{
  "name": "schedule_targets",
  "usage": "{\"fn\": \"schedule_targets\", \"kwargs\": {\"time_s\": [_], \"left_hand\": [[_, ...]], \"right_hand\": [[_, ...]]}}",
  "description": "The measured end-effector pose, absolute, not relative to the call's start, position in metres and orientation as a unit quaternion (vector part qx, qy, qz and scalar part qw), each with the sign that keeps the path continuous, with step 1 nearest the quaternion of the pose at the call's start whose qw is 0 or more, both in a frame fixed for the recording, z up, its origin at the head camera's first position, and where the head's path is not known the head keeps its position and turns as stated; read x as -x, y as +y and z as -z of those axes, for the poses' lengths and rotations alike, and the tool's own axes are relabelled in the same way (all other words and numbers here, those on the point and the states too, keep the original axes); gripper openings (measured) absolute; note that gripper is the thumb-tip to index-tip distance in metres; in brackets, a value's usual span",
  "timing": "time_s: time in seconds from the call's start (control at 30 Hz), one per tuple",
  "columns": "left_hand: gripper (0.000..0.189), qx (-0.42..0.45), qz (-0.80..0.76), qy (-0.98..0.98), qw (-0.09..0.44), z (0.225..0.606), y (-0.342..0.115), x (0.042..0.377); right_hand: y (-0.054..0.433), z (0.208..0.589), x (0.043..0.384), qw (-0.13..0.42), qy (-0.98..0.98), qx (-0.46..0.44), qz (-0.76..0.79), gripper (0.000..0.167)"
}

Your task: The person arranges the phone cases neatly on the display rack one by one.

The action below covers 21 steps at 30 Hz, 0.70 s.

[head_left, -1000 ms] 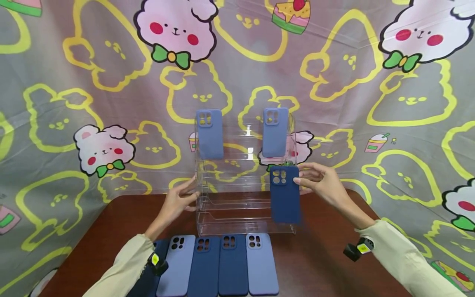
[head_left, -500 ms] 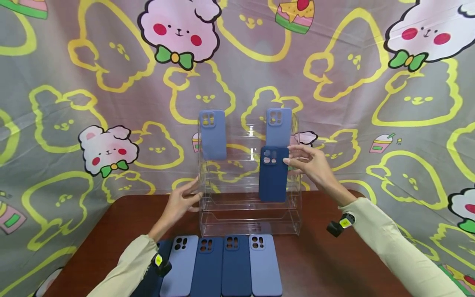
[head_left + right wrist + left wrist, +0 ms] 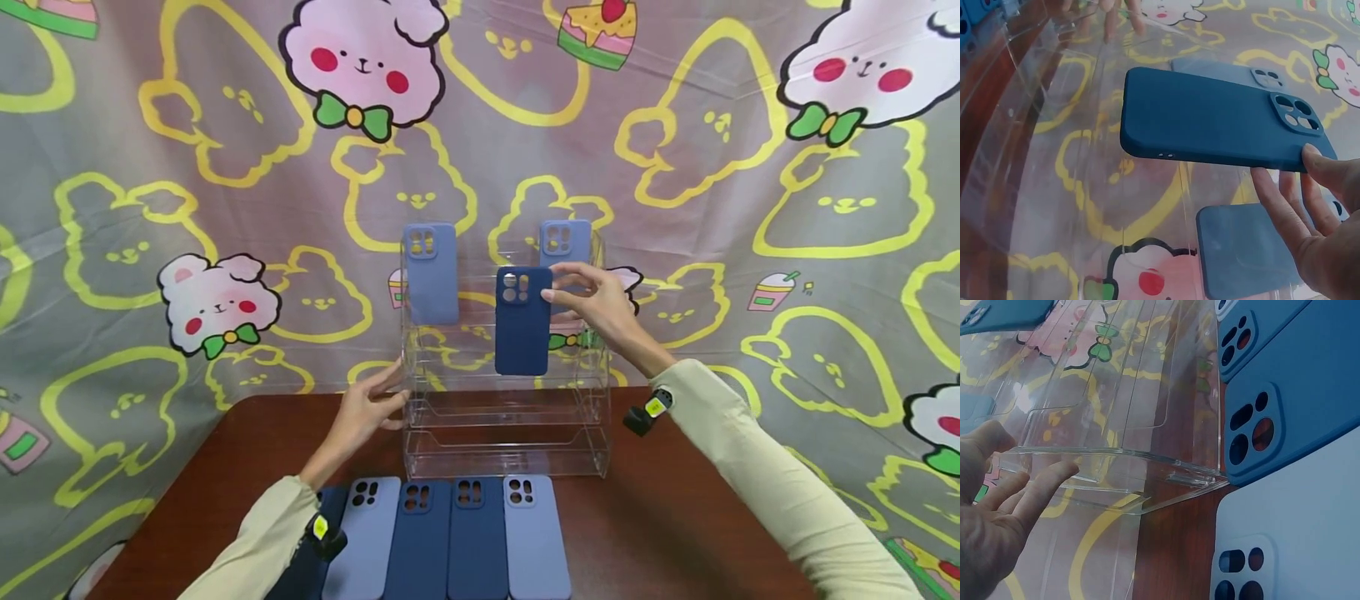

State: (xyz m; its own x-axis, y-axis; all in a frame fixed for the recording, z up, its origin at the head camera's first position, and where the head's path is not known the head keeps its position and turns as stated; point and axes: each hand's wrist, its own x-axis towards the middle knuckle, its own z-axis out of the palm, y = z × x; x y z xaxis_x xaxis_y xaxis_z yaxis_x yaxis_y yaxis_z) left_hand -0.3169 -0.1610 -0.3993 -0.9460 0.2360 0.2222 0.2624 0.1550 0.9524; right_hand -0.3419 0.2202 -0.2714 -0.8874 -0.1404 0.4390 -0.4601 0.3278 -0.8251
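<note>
At the front of the clear rack [image 3: 506, 461], right grip [image 3: 600, 308] pinches dark-blue case [image 3: 522, 337], not yet seated. Two light cases [image 3: 432, 287] stand racked; five cases [image 3: 477, 546] lie unplaced on table [image 3: 652, 508]. Left grip [image 3: 363, 414]: fingers apart, at rack's side.

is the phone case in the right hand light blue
No, the right hand pinches a dark blue phone case by its edge.

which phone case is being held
The dark blue case pinched by the right hand; the other cases lie on the table or stand in the clear rack.
</note>
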Motion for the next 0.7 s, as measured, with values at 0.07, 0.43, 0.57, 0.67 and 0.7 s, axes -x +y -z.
{"fn": "schedule_targets", "kwargs": {"time_s": [0.07, 0.43, 0.57, 0.67, 0.7], "left_hand": [[0.064, 0.164, 0.626, -0.762, 0.012, 0.398, -0.161, 0.317], [0.064, 0.154, 0.629, -0.762, 0.012, 0.396, -0.160, 0.317], [0.064, 0.152, 0.631, -0.761, 0.011, 0.395, -0.159, 0.316], [0.064, 0.150, 0.632, -0.760, 0.008, 0.395, -0.158, 0.316], [0.064, 0.149, 0.633, -0.760, 0.007, 0.396, -0.157, 0.317]], "right_hand": [[0.215, 0.270, 0.348, 0.147, -0.791, -0.197, -0.560, 0.048], [0.175, 0.271, 0.366, 0.179, -0.733, -0.231, -0.614, 0.038], [0.160, 0.278, 0.367, 0.190, -0.724, -0.242, -0.617, 0.038], [0.153, 0.285, 0.367, 0.193, -0.728, -0.246, -0.610, 0.037], [0.150, 0.287, 0.367, 0.196, -0.731, -0.247, -0.605, 0.038]]}}
